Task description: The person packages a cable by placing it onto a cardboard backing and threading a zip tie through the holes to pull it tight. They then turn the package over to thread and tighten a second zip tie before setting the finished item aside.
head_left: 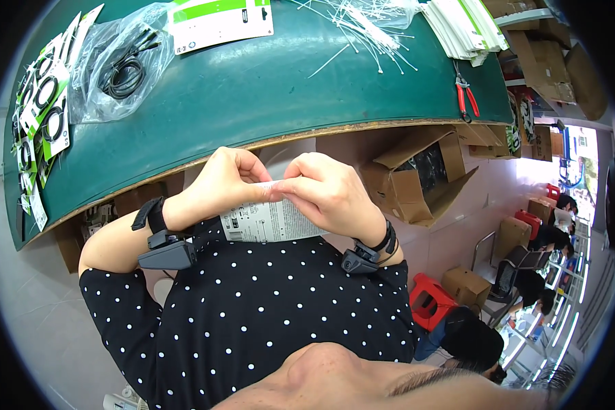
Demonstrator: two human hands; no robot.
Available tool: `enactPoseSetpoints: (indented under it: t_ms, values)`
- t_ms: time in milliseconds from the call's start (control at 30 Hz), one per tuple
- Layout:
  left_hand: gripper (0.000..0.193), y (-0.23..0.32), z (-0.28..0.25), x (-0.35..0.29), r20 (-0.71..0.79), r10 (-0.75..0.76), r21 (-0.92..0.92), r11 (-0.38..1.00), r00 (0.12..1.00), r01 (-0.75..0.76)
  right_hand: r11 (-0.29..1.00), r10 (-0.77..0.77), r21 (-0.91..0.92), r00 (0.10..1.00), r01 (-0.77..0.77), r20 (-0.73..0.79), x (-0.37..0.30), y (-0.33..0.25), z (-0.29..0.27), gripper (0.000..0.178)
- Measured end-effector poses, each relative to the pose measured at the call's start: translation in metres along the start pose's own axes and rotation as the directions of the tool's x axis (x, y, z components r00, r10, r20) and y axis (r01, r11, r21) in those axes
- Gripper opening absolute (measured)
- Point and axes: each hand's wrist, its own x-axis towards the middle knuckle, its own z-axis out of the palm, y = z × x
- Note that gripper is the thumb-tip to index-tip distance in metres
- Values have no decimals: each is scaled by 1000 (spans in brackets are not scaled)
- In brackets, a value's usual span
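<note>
Head view: the left hand (225,179) and the right hand (331,191) each have a tight grip on the top edge of a white paper card (270,224), thumbs and fingers pinched together on it. The card is thin, a bit bent, and full of tiny dark print. It is held up in front of the near edge of the counter (253,102), close to the black shirt (253,301) with round white dots. Both wrists have black straps with hard dark boxes.

The counter has a smooth, shiny green top and a brown wood edge. At its left end lie flat cards with round black cables (46,102). Next to them, a thin, crinkly clear bag (89,92) holds a curled black cable (124,78). A white and green card (222,27) lies by the far edge. Skinny white plastic ties (372,41) lie in a messy pile there too. A stack of cards (461,31) sits at the far right corner, and pliers (467,99) with red handles lie near the right end.

Between the bag and the pliers, a wide stretch of green runs to the near edge. Past the right end are an open brown box (417,181), a red stool (432,301) and other people sitting.
</note>
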Motion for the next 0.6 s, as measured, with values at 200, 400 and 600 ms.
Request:
enactPoseSetpoints:
  t_ms: [200, 400, 600]
  values:
    - [23, 1, 2, 0, 5, -21, 0, 1000, 1000, 21, 999, 0, -44, 1000, 1, 15, 0, -4, -4, 18]
    - [24, -3, 2, 1, 4, -11, 29, 1000, 1000, 11, 999, -11, -37, 1000, 12, 12, -3, 0, -3, 19]
    - [23, -2, 5, -2, 3, 11, 26, 1000, 1000, -11, 998, -10, -60, 998, 13, 59, -7, -2, -6, 20]
